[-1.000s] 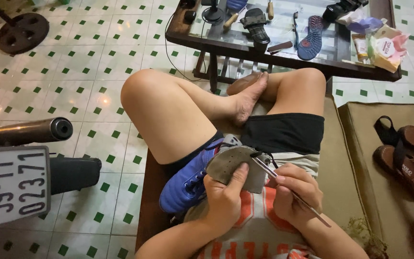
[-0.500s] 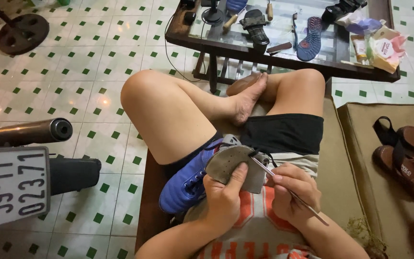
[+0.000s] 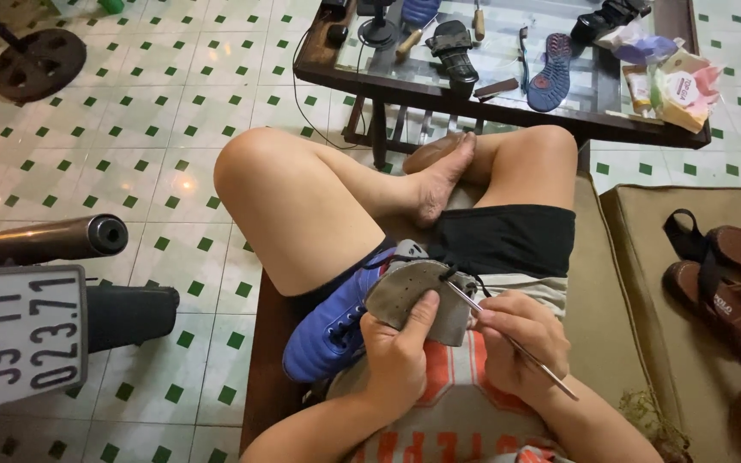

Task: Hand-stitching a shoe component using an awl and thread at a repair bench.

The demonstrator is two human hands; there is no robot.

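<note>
Left hand (image 3: 400,360): fingers clamp blue shoe (image 3: 336,330), grey sole up | Right hand (image 3: 521,343): fingers pinch thin metal awl (image 3: 508,339), tip at sole edge | 2 brown sandals (image 3: 731,274) lie right.

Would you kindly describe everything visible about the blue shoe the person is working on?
The blue shoe is a laced sports shoe with a shiny, synthetic-looking upper and black laces. It lies on the person's lap, toe pointing down-left, its worn grey sole turned up toward the camera. The left hand grips it, thumb pressed on the sole. The right hand holds a thin metal awl whose tip meets the sole's edge, where dark thread shows.
</note>
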